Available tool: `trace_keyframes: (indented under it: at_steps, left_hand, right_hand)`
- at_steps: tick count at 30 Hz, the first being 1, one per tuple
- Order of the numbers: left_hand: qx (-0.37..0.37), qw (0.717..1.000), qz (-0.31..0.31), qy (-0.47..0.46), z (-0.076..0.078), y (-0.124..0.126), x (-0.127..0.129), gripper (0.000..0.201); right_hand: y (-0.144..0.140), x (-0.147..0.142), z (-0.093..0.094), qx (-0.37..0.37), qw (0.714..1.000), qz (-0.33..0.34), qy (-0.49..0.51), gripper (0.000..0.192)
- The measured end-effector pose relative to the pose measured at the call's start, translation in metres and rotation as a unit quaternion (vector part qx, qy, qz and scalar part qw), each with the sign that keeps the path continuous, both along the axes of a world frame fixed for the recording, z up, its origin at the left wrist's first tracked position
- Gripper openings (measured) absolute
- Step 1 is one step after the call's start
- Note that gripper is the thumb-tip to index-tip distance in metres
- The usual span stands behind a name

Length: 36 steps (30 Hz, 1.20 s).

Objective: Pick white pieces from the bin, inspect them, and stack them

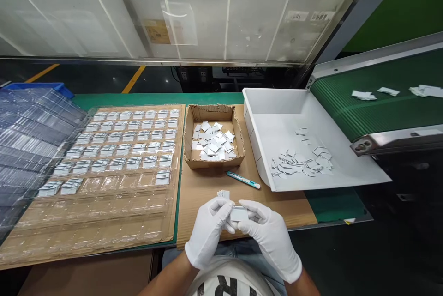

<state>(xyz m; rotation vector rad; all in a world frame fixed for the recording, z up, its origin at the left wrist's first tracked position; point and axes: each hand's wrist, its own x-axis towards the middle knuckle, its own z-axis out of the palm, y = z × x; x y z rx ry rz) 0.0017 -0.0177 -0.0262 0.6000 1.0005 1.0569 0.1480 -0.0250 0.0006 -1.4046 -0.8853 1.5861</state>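
- Pinching the white piece (239, 214), your left hand (210, 226) and right hand (272, 235) likely steady it.
- Your cardboard box (214, 164) sits near, probably for reach.

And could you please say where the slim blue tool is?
In the head view, the tool lies slightly right of centre on the cardboard sheet, below the cardboard box and left of the white tray.

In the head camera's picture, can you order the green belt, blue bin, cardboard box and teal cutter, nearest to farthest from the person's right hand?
From the right hand:
1. Teal cutter, just beyond it.
2. Cardboard box, farther back, leftward.
3. Green belt, upper right.
4. Blue bin, far left.
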Motion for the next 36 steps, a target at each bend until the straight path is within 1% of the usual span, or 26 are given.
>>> trace_keyframes:
  at_steps: [8, 15, 19, 22, 27, 28, 30, 33, 34, 36]
  left_hand:
    - [-0.005, 1.0, 0.003, 0.001, -0.002, 0.002, 0.002, 0.033]
    - [-0.009, 1.0, 0.004, 0.013, -0.003, 0.001, 0.002, 0.034]
    - [-0.009, 1.0, 0.002, 0.017, -0.003, 0.002, 0.002, 0.035]
    - [-0.01, 1.0, 0.0, 0.021, -0.003, 0.002, 0.002, 0.036]
    - [-0.007, 0.999, -0.001, 0.035, -0.004, 0.002, 0.0, 0.035]
    - [-0.004, 0.999, -0.005, 0.054, -0.003, 0.002, 0.0, 0.033]
    - [0.006, 0.992, -0.025, 0.123, 0.0, 0.002, -0.001, 0.025]
    - [0.035, 0.971, -0.073, 0.225, 0.008, 0.007, -0.003, 0.015]
    - [0.056, 0.966, -0.08, 0.241, 0.013, 0.012, -0.005, 0.015]
    - [0.123, 0.953, -0.062, 0.271, 0.022, 0.029, -0.012, 0.018]
  right_hand:
    - [0.001, 0.0, 0.001, -0.01, 1.0, -0.008, -0.004, 0.041]
    - [0.001, -0.001, -0.002, -0.008, 1.0, -0.011, -0.021, 0.043]
    - [0.001, -0.002, 0.0, -0.004, 0.999, -0.013, -0.037, 0.043]
    - [0.001, -0.002, 0.002, -0.006, 0.999, -0.009, -0.036, 0.042]
    - [0.002, 0.0, -0.002, -0.002, 0.998, 0.01, -0.06, 0.042]
    - [0.002, -0.001, -0.003, 0.011, 0.997, 0.016, -0.076, 0.04]
    - [0.0, -0.003, -0.001, 0.056, 0.99, 0.048, -0.121, 0.033]
    - [-0.001, -0.001, 0.005, 0.154, 0.962, 0.122, -0.191, 0.025]
    - [0.003, 0.003, 0.007, 0.187, 0.95, 0.125, -0.214, 0.024]
    - [0.018, 0.02, 0.013, 0.233, 0.921, 0.086, -0.298, 0.029]
